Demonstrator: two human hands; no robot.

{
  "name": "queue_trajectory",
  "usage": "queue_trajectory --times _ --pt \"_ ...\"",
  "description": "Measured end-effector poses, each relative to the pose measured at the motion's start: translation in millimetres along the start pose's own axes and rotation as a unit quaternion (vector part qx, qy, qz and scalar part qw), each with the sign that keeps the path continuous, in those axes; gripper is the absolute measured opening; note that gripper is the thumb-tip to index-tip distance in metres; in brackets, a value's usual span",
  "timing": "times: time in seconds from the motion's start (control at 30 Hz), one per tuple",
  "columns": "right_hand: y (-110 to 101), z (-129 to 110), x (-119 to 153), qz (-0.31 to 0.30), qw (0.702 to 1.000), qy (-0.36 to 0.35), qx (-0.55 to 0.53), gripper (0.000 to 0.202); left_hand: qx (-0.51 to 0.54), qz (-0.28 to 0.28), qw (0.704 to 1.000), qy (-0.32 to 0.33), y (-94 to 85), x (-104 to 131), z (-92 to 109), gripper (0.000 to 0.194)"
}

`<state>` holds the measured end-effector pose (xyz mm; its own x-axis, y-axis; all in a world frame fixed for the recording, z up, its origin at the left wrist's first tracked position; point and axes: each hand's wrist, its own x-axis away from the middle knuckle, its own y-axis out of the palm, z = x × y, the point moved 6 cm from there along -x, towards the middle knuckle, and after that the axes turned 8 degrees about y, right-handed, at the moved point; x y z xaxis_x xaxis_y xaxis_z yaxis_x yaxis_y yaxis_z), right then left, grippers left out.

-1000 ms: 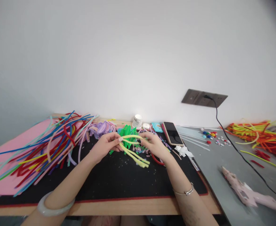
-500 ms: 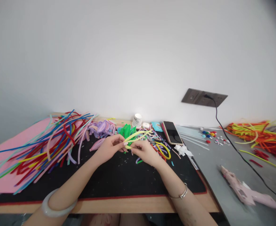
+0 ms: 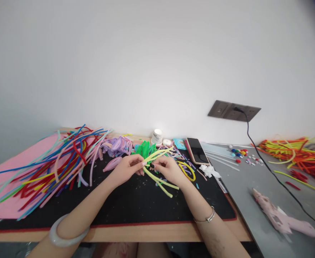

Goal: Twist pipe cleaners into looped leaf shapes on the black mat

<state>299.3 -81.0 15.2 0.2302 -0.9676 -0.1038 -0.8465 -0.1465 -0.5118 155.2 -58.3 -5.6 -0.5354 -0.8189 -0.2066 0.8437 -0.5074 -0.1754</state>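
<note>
Several pale yellow pipe cleaners [image 3: 161, 181] are pinched at their middle by my left hand [image 3: 132, 168], thumb against fingers. From that pinch the strands spread to the right, some angled up and away, two angled down over the black mat. My right hand [image 3: 169, 170] is closed at the fingertips on the same strands, close beside the left fingers; its exact hold is partly hidden. Just behind the hands lies a bundle of green pipe cleaners [image 3: 146, 148]. A yellow pipe cleaner loop [image 3: 191, 175] rests right of my right hand.
A black mat [image 3: 135, 208] covers the wooden desk. Mixed pipe cleaners [image 3: 66, 161] spread over pink sheets at left. Behind stand a paper cup [image 3: 156, 137] and a phone [image 3: 197, 151]. On the grey surface are a pink glue gun [image 3: 278, 216], pompoms [image 3: 238, 153] and orange pipe cleaners [image 3: 302, 156].
The pale yellow strands have fanned apart, two now pointing down to the right. My right hand has shifted slightly right, away from the left.
</note>
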Motion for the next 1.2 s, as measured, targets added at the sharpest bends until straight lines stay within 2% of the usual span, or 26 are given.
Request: queue_trajectory --times 0.27,0.43,0.53,0.77,0.97,1.13,1.2 --pt "-0.5 1.7 -0.1 0.025 0.998 -0.03 0.049 0.018 0.037 -0.001 0.999 -0.012 -0.1 0.0 -7.4 0.026" --pt "-5.6 1.5 1.1 0.076 0.996 -0.026 0.046 0.005 0.055 0.019 0.998 -0.022 -2.3 -0.4 -10.2 0.026" --pt "-8.8 -0.3 3.0 0.103 0.994 -0.022 0.026 0.018 0.054 0.028 0.998 -0.03 -2.5 -0.3 -10.5 0.026" --pt "6.6 3.2 3.7 0.023 0.998 0.008 0.059 0.013 0.043 0.016 0.999 -0.027 2.1 -1.0 -6.3 0.024" --pt "9.7 -2.4 4.7 0.016 0.997 -0.021 0.077 0.019 0.03 -0.016 0.998 -0.048 7.3 0.7 -5.3 0.026" --pt "12.8 -1.3 4.2 0.004 0.998 -0.019 0.067 0.019 0.019 -0.035 0.998 -0.053 8.2 0.7 -10.1 0.027" --pt "14.4 2.5 3.6 -0.012 0.999 0.001 0.036 0.017 0.012 -0.033 0.999 -0.042 7.1 -0.2 -10.7 0.027"
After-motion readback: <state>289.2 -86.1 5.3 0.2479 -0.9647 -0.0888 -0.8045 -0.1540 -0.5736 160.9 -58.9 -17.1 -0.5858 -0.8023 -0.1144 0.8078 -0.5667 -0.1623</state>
